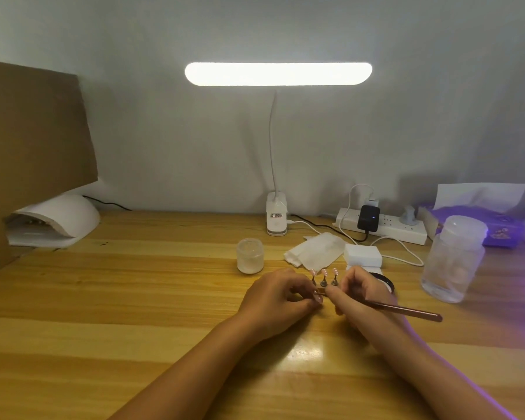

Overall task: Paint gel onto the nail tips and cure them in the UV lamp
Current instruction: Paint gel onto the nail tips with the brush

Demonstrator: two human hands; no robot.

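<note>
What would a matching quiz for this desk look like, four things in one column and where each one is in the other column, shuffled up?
Things
1. UV lamp
2. brush
3. nail tip
4. small jar

Places
A. pinched by the left hand
B. far left of the table, beside the cardboard
C. just left of the folded wipes
D. gripped in the right hand

Pairs: 1-B, 2-D, 3-A, 4-C
</note>
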